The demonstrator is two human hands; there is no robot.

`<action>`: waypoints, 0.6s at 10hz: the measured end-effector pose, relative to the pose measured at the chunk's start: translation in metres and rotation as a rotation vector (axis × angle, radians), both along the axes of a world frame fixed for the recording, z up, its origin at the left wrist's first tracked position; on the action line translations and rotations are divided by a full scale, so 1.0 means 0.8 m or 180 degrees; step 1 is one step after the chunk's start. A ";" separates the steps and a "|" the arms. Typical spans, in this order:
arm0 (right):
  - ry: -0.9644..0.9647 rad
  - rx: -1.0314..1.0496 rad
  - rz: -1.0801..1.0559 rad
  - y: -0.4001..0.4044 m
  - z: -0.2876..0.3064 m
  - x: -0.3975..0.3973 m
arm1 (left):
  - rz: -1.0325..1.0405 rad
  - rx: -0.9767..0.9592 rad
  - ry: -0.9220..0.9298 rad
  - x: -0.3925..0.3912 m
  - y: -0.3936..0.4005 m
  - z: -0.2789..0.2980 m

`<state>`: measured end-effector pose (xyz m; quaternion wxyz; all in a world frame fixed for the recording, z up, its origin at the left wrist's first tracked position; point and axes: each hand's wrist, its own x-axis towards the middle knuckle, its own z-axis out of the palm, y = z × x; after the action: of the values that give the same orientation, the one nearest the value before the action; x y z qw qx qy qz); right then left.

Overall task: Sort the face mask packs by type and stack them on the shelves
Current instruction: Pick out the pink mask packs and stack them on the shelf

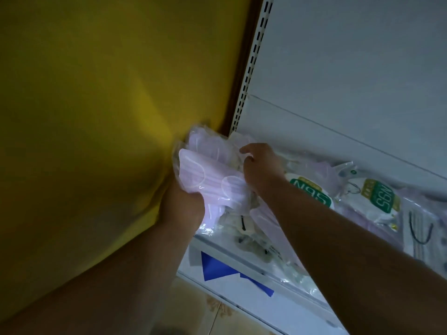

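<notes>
Head view shows both bare arms reaching to the left end of a white shelf (244, 269). Left hand (183, 204) grips a bundle of pink mask packs (208, 175) from below, fingers curled round the lower edge of the clear wrapping; the bundle rises above this hand and leans against the yellow wall (96, 105) on its far side. Right hand (260, 165) rests on the same bundle just to the right of the left hand, fingers bent down into the packs; whether they pinch a single pack cannot be told. Below both hands, more clear-wrapped packs lie loose on the shelf. To the right of the right hand lie two N95 mask packs (379, 199) with green labels, side by side, with further pink packs around them. Beyond the right hand stands the slotted shelf upright (251, 68). Below the left forearm, blue tape (217, 267) marks the shelf front.
</notes>
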<state>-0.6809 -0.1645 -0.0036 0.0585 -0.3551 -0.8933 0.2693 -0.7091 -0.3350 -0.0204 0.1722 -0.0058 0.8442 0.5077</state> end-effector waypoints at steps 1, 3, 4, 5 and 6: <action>-0.1023 0.0143 0.0486 0.024 -0.021 -0.031 | 0.0027 -0.0107 0.0383 -0.005 -0.006 -0.009; -0.2032 0.0238 0.0592 0.047 -0.065 -0.085 | -0.0051 0.0010 0.0258 -0.016 -0.009 -0.027; -0.1821 0.0233 0.0511 0.043 -0.049 -0.079 | -0.0123 0.0034 0.0204 -0.019 -0.010 -0.028; -0.1526 0.0724 0.0348 0.035 -0.041 -0.064 | -0.0097 0.0064 0.0204 -0.018 -0.010 -0.028; -0.0043 0.0888 0.0222 0.028 -0.029 -0.049 | -0.0050 0.0012 0.0239 -0.009 -0.011 -0.014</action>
<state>-0.7202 -0.1420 -0.0272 0.0919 -0.3141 -0.9342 0.1420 -0.7164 -0.3441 -0.0318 0.1444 0.0201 0.8491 0.5078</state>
